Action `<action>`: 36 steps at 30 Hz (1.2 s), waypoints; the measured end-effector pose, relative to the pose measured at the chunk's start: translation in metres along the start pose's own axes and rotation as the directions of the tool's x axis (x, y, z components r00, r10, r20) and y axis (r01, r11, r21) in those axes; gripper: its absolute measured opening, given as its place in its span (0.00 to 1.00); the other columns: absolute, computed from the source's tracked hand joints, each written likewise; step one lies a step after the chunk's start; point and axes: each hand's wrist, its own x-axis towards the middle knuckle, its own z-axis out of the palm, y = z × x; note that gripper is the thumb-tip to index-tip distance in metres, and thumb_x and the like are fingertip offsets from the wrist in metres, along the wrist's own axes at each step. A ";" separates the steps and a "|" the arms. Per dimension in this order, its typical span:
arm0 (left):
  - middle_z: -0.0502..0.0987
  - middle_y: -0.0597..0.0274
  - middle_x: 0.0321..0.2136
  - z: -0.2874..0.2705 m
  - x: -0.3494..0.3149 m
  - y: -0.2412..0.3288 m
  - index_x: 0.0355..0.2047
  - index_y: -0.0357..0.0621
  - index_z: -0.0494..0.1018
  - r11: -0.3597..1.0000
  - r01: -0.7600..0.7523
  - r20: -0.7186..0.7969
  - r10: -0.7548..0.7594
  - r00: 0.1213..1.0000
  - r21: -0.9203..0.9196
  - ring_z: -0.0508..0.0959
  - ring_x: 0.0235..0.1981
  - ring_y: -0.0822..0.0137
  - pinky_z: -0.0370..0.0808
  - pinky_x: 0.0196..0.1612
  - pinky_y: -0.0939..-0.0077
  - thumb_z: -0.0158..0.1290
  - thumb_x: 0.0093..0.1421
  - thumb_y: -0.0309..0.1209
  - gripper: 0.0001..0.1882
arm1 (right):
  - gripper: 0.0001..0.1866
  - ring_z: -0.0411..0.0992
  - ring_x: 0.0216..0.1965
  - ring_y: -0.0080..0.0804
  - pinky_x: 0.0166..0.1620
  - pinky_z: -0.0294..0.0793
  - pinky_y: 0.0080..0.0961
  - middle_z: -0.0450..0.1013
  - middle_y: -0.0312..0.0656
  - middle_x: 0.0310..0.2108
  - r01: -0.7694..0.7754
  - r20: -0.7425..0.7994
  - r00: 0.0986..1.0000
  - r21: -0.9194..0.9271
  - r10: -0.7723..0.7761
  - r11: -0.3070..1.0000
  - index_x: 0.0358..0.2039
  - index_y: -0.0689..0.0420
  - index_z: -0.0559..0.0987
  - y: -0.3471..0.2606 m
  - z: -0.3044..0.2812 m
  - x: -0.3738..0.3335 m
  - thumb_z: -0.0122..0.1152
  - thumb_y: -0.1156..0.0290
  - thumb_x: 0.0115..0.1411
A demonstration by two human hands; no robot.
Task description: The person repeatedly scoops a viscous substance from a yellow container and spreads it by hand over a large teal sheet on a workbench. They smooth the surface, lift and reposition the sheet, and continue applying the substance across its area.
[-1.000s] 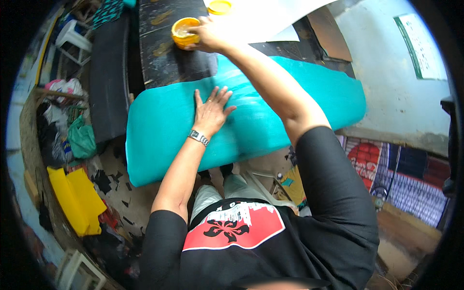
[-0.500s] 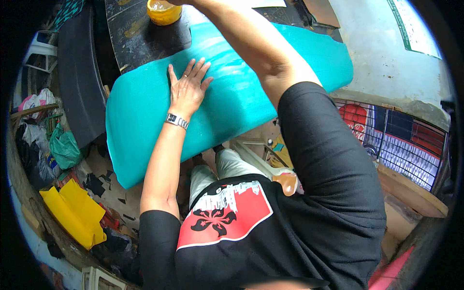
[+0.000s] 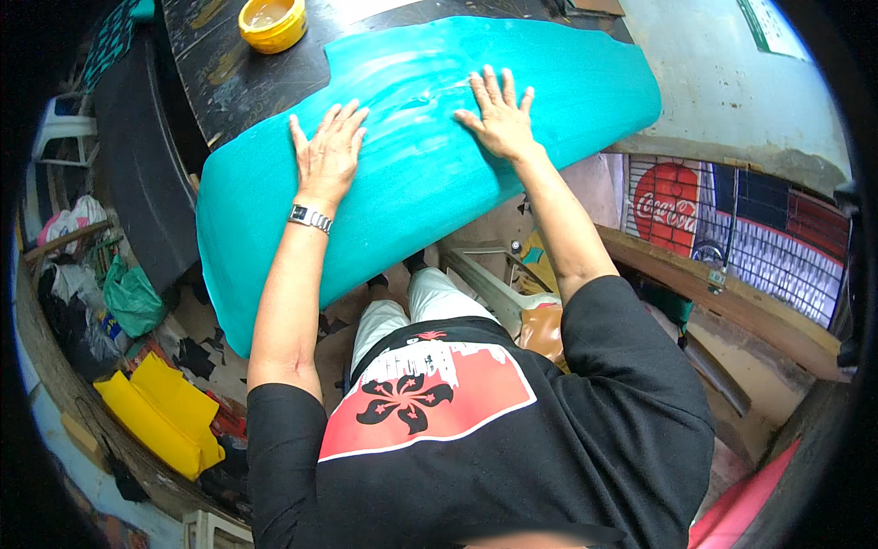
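Observation:
A large teal sheet of material [image 3: 393, 210] lies over the dark table [image 3: 247, 96] and hangs past its near edge. My left hand [image 3: 327, 163] rests on the sheet's left part with fingers spread, a metal watch at the wrist. To the right of it, my right hand [image 3: 500, 117] touches the sheet, also flat with fingers apart. Between the hands and beyond them, a shiny wet-looking streak [image 3: 425, 96] crosses the sheet. A yellow tub [image 3: 273, 26] holding a light amber substance stands on the table past the left hand.
At left, a black sheet [image 3: 137, 174] hangs beside a white plastic chair [image 3: 69, 128]. Yellow sheet material [image 3: 165, 412] and a green bag [image 3: 133, 297] lie among clutter. A chair frame [image 3: 489, 279] stands near my legs. A barred opening [image 3: 741, 229] is at right.
My right hand has come back from beside the yellow tub and now lies on the teal sheet. My left hand stays flat on it. The view has shifted slightly.

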 end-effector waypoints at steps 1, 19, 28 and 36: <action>0.70 0.75 0.60 -0.001 0.001 0.000 0.57 0.63 0.72 1.000 -0.009 -0.013 0.009 1.000 0.003 0.67 0.62 0.69 0.41 0.66 0.30 0.46 0.68 0.40 0.18 | 0.47 0.32 0.74 0.44 0.68 0.27 0.65 0.39 0.40 0.74 0.000 -0.021 1.000 0.015 0.001 1.000 0.71 0.47 0.51 0.001 0.004 -0.001 0.36 0.28 0.60; 0.74 0.59 0.51 -0.009 0.024 -0.025 0.47 0.50 0.76 0.992 -0.032 -0.045 0.026 0.999 -0.122 0.73 0.54 0.57 0.61 0.63 0.51 0.48 0.65 0.30 0.13 | 0.39 0.34 0.73 0.49 0.65 0.27 0.73 0.43 0.41 0.73 0.264 0.140 0.915 0.505 -0.380 0.822 0.67 0.37 0.62 -0.108 -0.026 0.002 0.36 0.30 0.62; 0.77 0.59 0.48 -0.020 0.029 -0.016 0.42 0.47 0.79 0.993 0.029 -0.006 -0.030 1.000 -0.116 0.74 0.53 0.57 0.57 0.66 0.48 0.59 0.56 0.27 0.13 | 0.39 0.30 0.74 0.41 0.68 0.23 0.64 0.44 0.38 0.73 -0.214 0.103 0.973 0.738 0.207 0.639 0.66 0.44 0.64 0.053 -0.015 0.072 0.26 0.33 0.66; 0.77 0.61 0.44 -0.029 0.038 -0.011 0.41 0.46 0.79 0.996 0.049 0.071 -0.045 0.996 -0.068 0.76 0.48 0.58 0.57 0.65 0.48 0.62 0.53 0.26 0.13 | 0.48 0.29 0.74 0.42 0.66 0.23 0.68 0.38 0.36 0.74 -0.080 0.039 0.996 0.091 0.077 0.993 0.72 0.43 0.47 0.021 0.000 0.086 0.33 0.26 0.59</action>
